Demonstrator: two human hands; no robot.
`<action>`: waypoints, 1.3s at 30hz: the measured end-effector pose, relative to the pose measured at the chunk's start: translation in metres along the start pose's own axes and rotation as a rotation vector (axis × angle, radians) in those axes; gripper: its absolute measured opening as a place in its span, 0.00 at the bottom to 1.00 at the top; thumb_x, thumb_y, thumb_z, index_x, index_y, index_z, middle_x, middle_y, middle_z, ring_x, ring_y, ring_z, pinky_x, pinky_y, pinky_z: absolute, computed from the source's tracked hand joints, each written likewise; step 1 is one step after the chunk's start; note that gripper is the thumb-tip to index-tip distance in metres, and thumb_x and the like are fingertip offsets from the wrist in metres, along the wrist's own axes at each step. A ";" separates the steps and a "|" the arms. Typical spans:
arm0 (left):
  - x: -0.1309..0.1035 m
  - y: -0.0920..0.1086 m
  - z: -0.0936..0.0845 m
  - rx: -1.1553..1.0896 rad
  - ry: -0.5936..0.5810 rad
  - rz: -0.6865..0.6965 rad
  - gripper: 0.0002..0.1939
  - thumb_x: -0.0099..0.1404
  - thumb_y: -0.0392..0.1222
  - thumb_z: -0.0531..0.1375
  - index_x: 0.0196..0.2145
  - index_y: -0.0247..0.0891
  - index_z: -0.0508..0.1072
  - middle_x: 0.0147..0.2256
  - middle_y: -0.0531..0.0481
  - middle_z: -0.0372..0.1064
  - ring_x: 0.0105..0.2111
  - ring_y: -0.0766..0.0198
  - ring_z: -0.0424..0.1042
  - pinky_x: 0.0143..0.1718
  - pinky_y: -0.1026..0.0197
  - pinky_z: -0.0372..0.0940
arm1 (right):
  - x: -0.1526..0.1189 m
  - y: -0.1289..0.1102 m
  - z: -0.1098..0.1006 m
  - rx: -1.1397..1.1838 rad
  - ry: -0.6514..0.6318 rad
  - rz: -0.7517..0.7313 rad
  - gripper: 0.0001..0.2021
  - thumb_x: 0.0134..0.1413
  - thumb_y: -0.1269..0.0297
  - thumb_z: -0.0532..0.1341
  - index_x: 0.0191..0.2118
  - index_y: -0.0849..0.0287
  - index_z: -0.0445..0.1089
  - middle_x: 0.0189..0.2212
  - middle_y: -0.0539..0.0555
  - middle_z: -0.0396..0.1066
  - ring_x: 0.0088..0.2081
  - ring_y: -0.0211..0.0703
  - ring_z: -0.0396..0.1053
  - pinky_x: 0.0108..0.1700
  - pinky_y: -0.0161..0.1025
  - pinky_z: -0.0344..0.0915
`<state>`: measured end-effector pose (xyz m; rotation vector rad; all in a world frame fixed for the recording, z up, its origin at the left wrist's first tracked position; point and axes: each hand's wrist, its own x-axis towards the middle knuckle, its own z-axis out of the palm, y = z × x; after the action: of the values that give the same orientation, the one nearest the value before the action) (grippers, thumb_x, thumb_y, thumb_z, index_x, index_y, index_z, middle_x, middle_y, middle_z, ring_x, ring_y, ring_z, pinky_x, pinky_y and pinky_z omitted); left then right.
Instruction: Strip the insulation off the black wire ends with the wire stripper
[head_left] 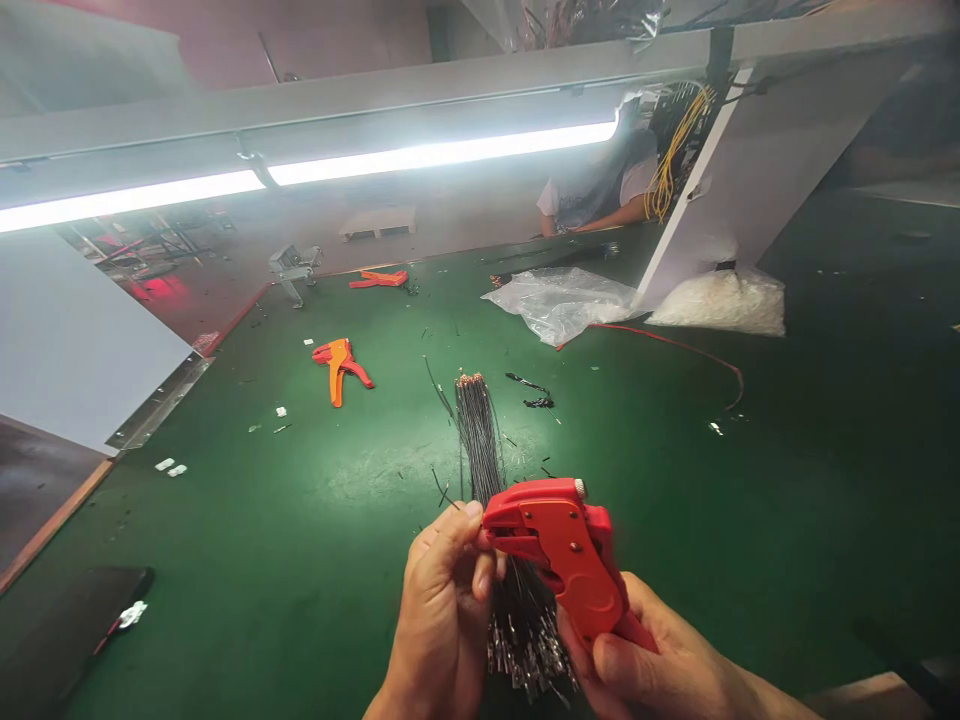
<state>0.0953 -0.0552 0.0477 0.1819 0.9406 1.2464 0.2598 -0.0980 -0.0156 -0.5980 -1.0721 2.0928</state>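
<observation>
**The red stripper (pixel 574 560) noses right up to the left hand (pixel 446 600)!**

Here's the right hand (pixel 667 660), wrapped firmly round the tool's handles. And the left? Nearly closed, thumb and forefinger pinching a thin dark wire (pixel 448 495); whether its end sits between the jaws, I can't tell. Just beneath, a long bundle of black wires (pixel 480 430) stretches across the green tabletop (pixel 360 520), copper-coloured tips at the far end. Out to the left, an orange-and-red stripper (pixel 339 370), with another red-orange tool (pixel 381 280) beyond, and a clear plastic bag (pixel 562 300) over to the right!
</observation>
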 end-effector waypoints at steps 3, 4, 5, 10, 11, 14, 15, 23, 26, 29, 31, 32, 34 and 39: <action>0.000 0.001 0.000 -0.013 -0.046 -0.029 0.13 0.50 0.40 0.73 0.19 0.35 0.73 0.15 0.59 0.59 0.16 0.75 0.55 0.21 0.70 0.62 | 0.000 0.004 -0.001 -0.028 0.013 -0.005 0.25 0.57 0.39 0.61 0.30 0.59 0.61 0.18 0.41 0.50 0.20 0.29 0.46 0.22 0.30 0.46; -0.001 0.001 0.000 -0.010 -0.059 -0.031 0.14 0.50 0.41 0.73 0.18 0.35 0.72 0.15 0.59 0.58 0.16 0.75 0.55 0.21 0.70 0.62 | 0.000 0.004 -0.002 -0.045 0.014 -0.007 0.25 0.56 0.38 0.62 0.30 0.59 0.61 0.18 0.41 0.50 0.20 0.30 0.46 0.22 0.30 0.47; -0.001 0.002 0.000 -0.002 -0.066 -0.024 0.14 0.51 0.41 0.72 0.18 0.35 0.72 0.15 0.59 0.57 0.16 0.75 0.55 0.21 0.70 0.61 | 0.000 0.005 -0.002 -0.059 0.022 -0.008 0.26 0.55 0.38 0.62 0.30 0.59 0.61 0.18 0.41 0.50 0.20 0.30 0.47 0.23 0.30 0.48; 0.000 0.000 -0.002 0.060 -0.025 0.048 0.16 0.51 0.40 0.72 0.18 0.36 0.68 0.17 0.59 0.57 0.17 0.74 0.54 0.21 0.70 0.60 | -0.001 0.008 -0.004 -0.085 0.070 0.030 0.29 0.53 0.33 0.60 0.30 0.60 0.63 0.19 0.44 0.56 0.20 0.30 0.52 0.24 0.32 0.50; 0.000 -0.001 -0.002 0.074 -0.020 0.062 0.17 0.51 0.40 0.72 0.18 0.36 0.66 0.16 0.60 0.56 0.18 0.74 0.54 0.21 0.70 0.60 | -0.002 0.009 -0.004 -0.080 0.068 0.037 0.29 0.53 0.33 0.60 0.30 0.60 0.63 0.18 0.44 0.56 0.20 0.30 0.52 0.24 0.32 0.50; 0.002 -0.002 -0.001 0.108 -0.034 0.076 0.20 0.53 0.43 0.71 0.18 0.37 0.64 0.17 0.58 0.56 0.19 0.72 0.57 0.24 0.68 0.62 | -0.002 0.010 -0.005 -0.070 0.053 0.030 0.29 0.54 0.33 0.60 0.29 0.60 0.63 0.17 0.43 0.55 0.19 0.29 0.51 0.23 0.31 0.48; 0.002 -0.003 -0.001 0.114 -0.041 0.083 0.20 0.53 0.44 0.71 0.18 0.37 0.64 0.17 0.58 0.57 0.20 0.71 0.58 0.24 0.67 0.62 | -0.002 0.010 -0.005 -0.062 0.056 0.017 0.28 0.55 0.34 0.60 0.29 0.60 0.62 0.16 0.42 0.54 0.18 0.29 0.50 0.22 0.31 0.47; 0.003 -0.004 -0.010 0.320 -0.081 0.261 0.17 0.59 0.48 0.69 0.22 0.36 0.70 0.22 0.56 0.60 0.25 0.71 0.57 0.28 0.70 0.60 | 0.000 0.003 0.001 0.208 0.051 -0.025 0.22 0.59 0.45 0.62 0.31 0.62 0.64 0.15 0.41 0.54 0.15 0.28 0.50 0.18 0.27 0.49; 0.002 -0.001 -0.010 0.314 -0.062 0.267 0.19 0.56 0.47 0.71 0.20 0.36 0.68 0.21 0.56 0.59 0.23 0.72 0.56 0.26 0.72 0.59 | 0.001 -0.003 0.001 0.114 0.004 -0.011 0.23 0.59 0.44 0.62 0.29 0.62 0.65 0.20 0.45 0.57 0.20 0.29 0.53 0.22 0.28 0.52; 0.002 0.002 -0.007 0.223 -0.035 0.237 0.19 0.52 0.45 0.72 0.18 0.36 0.67 0.18 0.57 0.59 0.21 0.72 0.55 0.23 0.72 0.58 | 0.002 -0.008 0.001 0.022 -0.041 -0.003 0.25 0.58 0.41 0.61 0.30 0.63 0.65 0.22 0.47 0.58 0.23 0.31 0.54 0.24 0.29 0.53; 0.001 0.003 -0.004 0.158 -0.037 0.210 0.19 0.51 0.43 0.73 0.17 0.36 0.67 0.17 0.57 0.59 0.20 0.73 0.56 0.22 0.71 0.59 | 0.003 -0.008 0.000 -0.001 -0.069 -0.021 0.25 0.58 0.40 0.61 0.30 0.63 0.65 0.22 0.47 0.58 0.23 0.31 0.55 0.24 0.30 0.53; 0.000 0.003 -0.003 0.130 -0.045 0.196 0.18 0.50 0.42 0.73 0.17 0.36 0.67 0.17 0.57 0.60 0.20 0.73 0.57 0.22 0.71 0.59 | 0.003 -0.008 0.000 -0.010 -0.080 -0.029 0.25 0.58 0.40 0.60 0.30 0.62 0.65 0.22 0.47 0.58 0.22 0.31 0.55 0.24 0.30 0.52; 0.000 0.003 -0.003 0.093 -0.057 0.164 0.16 0.50 0.40 0.73 0.18 0.35 0.68 0.18 0.57 0.61 0.20 0.73 0.57 0.23 0.71 0.60 | 0.004 -0.009 0.000 -0.019 -0.081 -0.030 0.26 0.58 0.40 0.60 0.29 0.62 0.65 0.21 0.46 0.57 0.22 0.31 0.55 0.24 0.31 0.51; -0.002 0.002 -0.003 0.101 -0.081 0.145 0.17 0.51 0.40 0.73 0.18 0.35 0.68 0.19 0.57 0.60 0.20 0.73 0.56 0.23 0.71 0.60 | 0.003 -0.013 0.000 -0.038 -0.062 0.029 0.27 0.56 0.38 0.61 0.30 0.62 0.66 0.23 0.48 0.59 0.24 0.31 0.56 0.26 0.31 0.52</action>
<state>0.0913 -0.0571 0.0475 0.3830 0.9333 1.3150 0.2624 -0.0905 -0.0049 -0.5739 -1.1469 2.1327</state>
